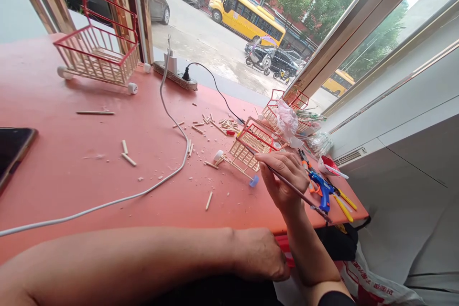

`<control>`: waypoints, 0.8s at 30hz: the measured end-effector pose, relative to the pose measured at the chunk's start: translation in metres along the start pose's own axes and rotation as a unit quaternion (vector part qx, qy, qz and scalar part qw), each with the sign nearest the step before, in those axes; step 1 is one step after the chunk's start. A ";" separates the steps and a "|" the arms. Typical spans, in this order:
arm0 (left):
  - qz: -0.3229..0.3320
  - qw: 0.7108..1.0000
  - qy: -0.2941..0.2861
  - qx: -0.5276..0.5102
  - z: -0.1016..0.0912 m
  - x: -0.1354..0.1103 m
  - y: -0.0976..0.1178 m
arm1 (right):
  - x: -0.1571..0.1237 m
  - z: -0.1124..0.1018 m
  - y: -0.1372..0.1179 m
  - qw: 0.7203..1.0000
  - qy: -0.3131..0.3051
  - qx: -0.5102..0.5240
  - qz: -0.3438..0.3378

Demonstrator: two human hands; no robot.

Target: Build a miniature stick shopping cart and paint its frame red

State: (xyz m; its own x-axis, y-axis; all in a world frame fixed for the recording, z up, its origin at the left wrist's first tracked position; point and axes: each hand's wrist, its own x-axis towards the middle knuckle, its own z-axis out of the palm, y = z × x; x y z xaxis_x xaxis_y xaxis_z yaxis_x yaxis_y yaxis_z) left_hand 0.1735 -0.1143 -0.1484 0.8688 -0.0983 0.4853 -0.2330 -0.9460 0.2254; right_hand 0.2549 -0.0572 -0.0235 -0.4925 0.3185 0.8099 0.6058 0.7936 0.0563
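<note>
My right hand (287, 177) is closed around a thin dark paintbrush (287, 182). The upper end of the brush reaches the red rim of a small cart made of wooden sticks (251, 148), which stands tilted on the table. This cart has a white wheel at its left and a blue piece at its near corner. My left hand (261, 253) rests low at the table's front edge with its fingers curled under. Whatever those fingers hold, if anything, is hidden.
A larger stick cart (96, 55) stands back left. Cut sticks (225, 126) lie scattered. A white cable (143, 193) crosses the table from a power strip (175, 76). A blue glue gun (322, 189), yellow-handled pliers (344, 205) and a red-stained cup (326, 165) lie right; a phone (14, 153) left.
</note>
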 end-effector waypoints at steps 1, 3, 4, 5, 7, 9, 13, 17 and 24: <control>0.000 1.000 -0.007 0.004 -0.001 0.000 0.000 | 0.001 0.001 0.001 1.000 0.004 -0.003 0.001; -0.002 1.000 -0.013 0.004 -0.002 0.000 0.001 | 0.002 0.001 0.002 1.000 0.020 -0.007 0.004; -0.006 1.000 -0.011 -0.001 -0.002 0.000 0.001 | 0.002 0.001 0.003 1.000 0.028 -0.006 0.004; -0.009 1.000 -0.007 -0.006 -0.002 0.000 0.001 | 0.002 0.001 0.003 0.999 0.035 -0.003 0.003; -0.015 1.000 -0.004 -0.012 -0.002 0.000 0.000 | 0.002 0.000 0.001 0.999 0.039 0.004 -0.001; -0.013 1.000 -0.009 -0.005 -0.002 0.001 0.000 | 0.002 0.000 0.000 1.000 0.028 0.005 -0.006; -0.001 1.000 -0.023 0.020 -0.005 0.003 0.002 | 0.001 0.001 0.000 1.000 0.017 -0.005 0.009; -0.008 0.999 -0.031 0.008 -0.005 0.003 0.002 | 0.002 0.000 0.001 0.999 0.039 -0.013 0.011; -0.015 1.000 -0.020 0.001 -0.003 0.001 0.001 | 0.003 0.001 -0.002 1.000 0.011 -0.015 0.004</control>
State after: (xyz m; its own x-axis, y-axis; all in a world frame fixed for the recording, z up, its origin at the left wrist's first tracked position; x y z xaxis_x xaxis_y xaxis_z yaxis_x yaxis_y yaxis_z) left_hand 0.1731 -0.1143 -0.1451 0.8920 -0.0831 0.4444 -0.2065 -0.9493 0.2371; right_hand 0.2517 -0.0577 -0.0215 -0.4731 0.3130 0.8235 0.6283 0.7751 0.0664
